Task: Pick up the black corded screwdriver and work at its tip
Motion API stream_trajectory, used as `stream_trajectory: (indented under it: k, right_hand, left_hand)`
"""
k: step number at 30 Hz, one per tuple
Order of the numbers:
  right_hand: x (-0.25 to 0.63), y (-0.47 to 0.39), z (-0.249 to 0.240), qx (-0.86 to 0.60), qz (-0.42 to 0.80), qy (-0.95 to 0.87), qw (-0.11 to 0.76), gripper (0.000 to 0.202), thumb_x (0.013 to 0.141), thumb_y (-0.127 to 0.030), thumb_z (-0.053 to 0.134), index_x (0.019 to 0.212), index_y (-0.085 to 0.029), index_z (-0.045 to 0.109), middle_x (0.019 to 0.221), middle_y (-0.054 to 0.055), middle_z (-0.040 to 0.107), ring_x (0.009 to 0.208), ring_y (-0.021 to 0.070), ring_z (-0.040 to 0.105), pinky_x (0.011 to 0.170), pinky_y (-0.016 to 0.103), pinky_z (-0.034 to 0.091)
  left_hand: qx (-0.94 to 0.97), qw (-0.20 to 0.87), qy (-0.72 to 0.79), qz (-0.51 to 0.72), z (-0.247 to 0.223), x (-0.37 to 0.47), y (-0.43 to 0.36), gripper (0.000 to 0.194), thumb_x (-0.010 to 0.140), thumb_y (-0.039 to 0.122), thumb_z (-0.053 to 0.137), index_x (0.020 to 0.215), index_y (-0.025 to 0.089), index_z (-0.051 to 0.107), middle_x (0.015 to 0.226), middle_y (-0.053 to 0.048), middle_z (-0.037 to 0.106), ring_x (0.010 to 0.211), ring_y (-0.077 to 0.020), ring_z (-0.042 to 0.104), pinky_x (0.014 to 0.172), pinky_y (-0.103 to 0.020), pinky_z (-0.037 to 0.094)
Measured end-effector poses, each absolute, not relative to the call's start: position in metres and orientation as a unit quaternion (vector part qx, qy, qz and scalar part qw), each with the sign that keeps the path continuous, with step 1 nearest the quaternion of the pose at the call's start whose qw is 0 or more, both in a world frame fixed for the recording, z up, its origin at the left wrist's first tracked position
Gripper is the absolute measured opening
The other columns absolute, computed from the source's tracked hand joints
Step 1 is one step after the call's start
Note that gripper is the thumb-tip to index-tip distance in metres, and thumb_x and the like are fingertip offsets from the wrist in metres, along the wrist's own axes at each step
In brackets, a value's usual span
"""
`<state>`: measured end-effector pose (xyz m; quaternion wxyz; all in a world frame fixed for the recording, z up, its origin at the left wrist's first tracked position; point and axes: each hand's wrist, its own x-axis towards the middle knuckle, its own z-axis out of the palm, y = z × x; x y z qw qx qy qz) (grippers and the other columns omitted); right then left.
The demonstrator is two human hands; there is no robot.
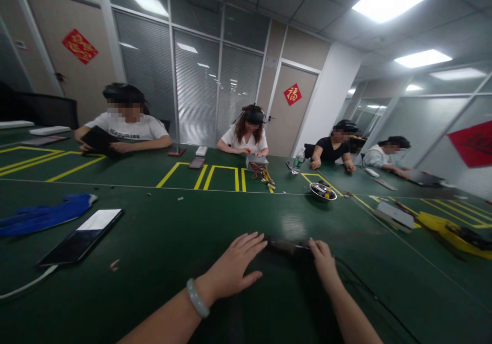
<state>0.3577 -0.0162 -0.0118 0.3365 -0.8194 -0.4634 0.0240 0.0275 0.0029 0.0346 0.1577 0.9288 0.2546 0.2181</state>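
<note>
A dark, rod-shaped corded tool [286, 246] lies crosswise on the green table in front of me, somewhat blurred. My left hand [241, 259] is open, palm down, its fingertips at the tool's left end; whether they touch it I cannot tell. A pale green bangle [197, 299] circles that wrist. At the opposite end, my right hand [323, 259] has its fingers closed on the tool. From there a black cord [369, 287] runs towards the lower right.
Left on the table [161, 282] are a phone [82, 236] with a white cable and a blue glove [46, 215]. Farther off stand a metal bowl [323, 192] of small parts, a bottle [298, 161], a wired metal box [257, 162] and a yellow item [442, 226]. Several people sit opposite.
</note>
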Motion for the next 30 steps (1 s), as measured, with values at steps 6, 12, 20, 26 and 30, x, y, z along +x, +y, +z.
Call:
stream_trajectory:
  k: [6,12,20,26,30]
  right_hand:
    - [0.229,-0.025,-0.019,-0.618,0.236,-0.649,0.377,0.038,0.094,-0.051,0.036,0.114,-0.029,0.06,0.119,0.004,0.059,0.114,0.0206,0.054,0.102,0.042,0.037]
    - [0.208,-0.039,0.006,-0.511,0.331,-0.707,0.36,0.041,0.095,-0.041,0.043,0.134,-0.03,0.052,0.14,0.004,0.049,0.132,0.0188,0.041,0.113,0.039,0.029]
    - [0.236,-0.053,0.036,-0.568,0.301,-0.709,0.291,0.04,0.09,-0.033,0.049,0.129,-0.029,0.055,0.129,0.005,0.057,0.092,0.0161,0.063,0.085,0.032,0.049]
    - [0.269,-0.064,0.059,-0.663,0.123,-0.733,0.087,0.018,0.074,-0.033,0.07,0.089,-0.025,0.065,0.091,0.0,0.063,0.082,0.0184,0.059,0.074,0.03,0.041]
    - [0.278,-0.063,0.051,-0.687,0.113,-0.716,0.046,0.014,0.075,-0.027,0.069,0.088,-0.025,0.063,0.09,0.0,0.064,0.082,0.0191,0.059,0.072,0.03,0.04]
  left_hand:
    - [0.934,0.115,0.251,0.225,0.023,0.04,-0.007,0.08,0.082,0.025,0.063,0.15,0.03,0.019,0.156,-0.002,0.026,0.142,-0.0224,0.026,0.117,-0.042,0.021]
    - [0.885,0.113,0.398,0.216,0.01,0.037,0.002,0.059,0.083,0.022,0.058,0.138,0.024,0.036,0.139,-0.007,0.049,0.125,-0.0233,0.047,0.105,-0.038,0.035]
    - [0.89,0.104,0.404,0.185,0.023,0.034,0.007,0.032,0.09,0.044,0.058,0.114,0.023,0.054,0.11,-0.005,0.059,0.103,-0.0233,0.055,0.089,-0.036,0.04]
    - [0.885,0.103,0.407,0.201,0.022,0.034,0.009,0.04,0.09,0.054,0.055,0.115,0.022,0.056,0.108,-0.005,0.061,0.1,-0.0236,0.055,0.087,-0.036,0.04]
    - [0.886,0.119,0.404,0.193,0.025,0.032,0.009,0.043,0.092,0.056,0.05,0.117,0.023,0.056,0.11,-0.005,0.062,0.1,-0.0234,0.056,0.089,-0.037,0.041]
